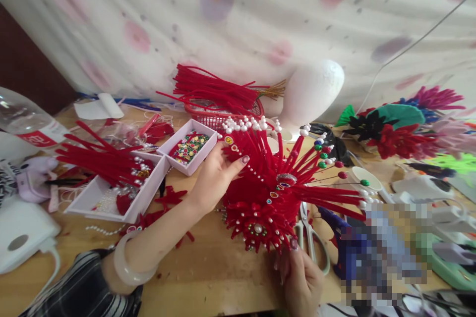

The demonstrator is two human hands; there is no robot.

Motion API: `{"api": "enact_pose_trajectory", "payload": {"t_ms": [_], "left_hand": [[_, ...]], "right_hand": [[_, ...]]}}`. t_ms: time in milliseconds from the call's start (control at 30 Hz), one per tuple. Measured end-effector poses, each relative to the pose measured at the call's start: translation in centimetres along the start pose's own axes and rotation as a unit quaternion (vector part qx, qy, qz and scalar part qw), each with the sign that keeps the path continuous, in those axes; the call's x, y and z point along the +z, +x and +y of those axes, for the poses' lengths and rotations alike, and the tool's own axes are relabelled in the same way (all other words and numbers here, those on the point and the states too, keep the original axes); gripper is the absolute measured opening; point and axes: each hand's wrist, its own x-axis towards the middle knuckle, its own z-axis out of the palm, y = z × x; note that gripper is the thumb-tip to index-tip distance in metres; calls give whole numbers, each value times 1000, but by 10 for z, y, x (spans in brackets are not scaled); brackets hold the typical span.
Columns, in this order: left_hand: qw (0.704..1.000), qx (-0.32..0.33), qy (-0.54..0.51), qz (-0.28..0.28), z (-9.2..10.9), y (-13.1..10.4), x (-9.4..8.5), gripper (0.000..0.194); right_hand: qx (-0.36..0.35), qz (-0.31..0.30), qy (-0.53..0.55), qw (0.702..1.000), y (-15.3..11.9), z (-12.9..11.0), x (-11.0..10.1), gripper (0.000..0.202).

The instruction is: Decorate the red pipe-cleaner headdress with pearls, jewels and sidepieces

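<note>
A large red headdress (256,178) of fuzzy stems, with white beads, coloured gems and a beaded flower (258,228), is in the middle. My left hand (219,173) grips its upper left edge, thumb on the front and the other fingers partly hidden behind. At the lower right edge, below the flower, my right hand (299,272) pinches the headdress with thumb and fingers. Scissors (310,237) lie on the table just right of the headdress, above my right hand. Bead-tipped stems (330,195) fan out to the right.
White boxes of gems (189,146) and pearls (122,200) stand left. Behind are a red basket (211,119) of stems and a white foam head (316,91). A bottle (29,121) is far left; fabric flowers (401,136) and a blue glue gun (344,242) are right.
</note>
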Motion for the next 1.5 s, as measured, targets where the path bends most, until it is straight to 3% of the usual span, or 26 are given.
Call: {"api": "enact_pose_trajectory", "payload": {"t_ms": [133,233,400,567,700,900,1067,1267,1500], "left_hand": [[990,79,117,-6,2,7,-8,30],[982,90,167,-1,14,10,-15,30],[985,95,144,23,34,7,-24,36],[992,83,89,-10,24,1,-14,37],[996,71,55,4,12,-2,-4,36],[997,36,73,-10,6,3,-9,36],[985,88,149,-11,23,4,-16,36],[975,154,157,-24,49,4,-5,32],[962,177,186,-96,30,26,3,29]], "right_hand": [[-7,-10,0,1000,0,-1,0,63],[-6,-8,7,1000,1,-3,2,63],[-21,-15,1,1000,2,-2,2,62],[-47,-22,0,999,2,-3,2,61],[-57,-13,11,998,2,-5,4,60],[-54,-15,15,998,3,-7,5,60],[-55,-17,11,998,3,-5,3,60],[-50,-23,19,998,4,-7,5,61],[-34,-15,8,999,3,-4,5,62]]}}
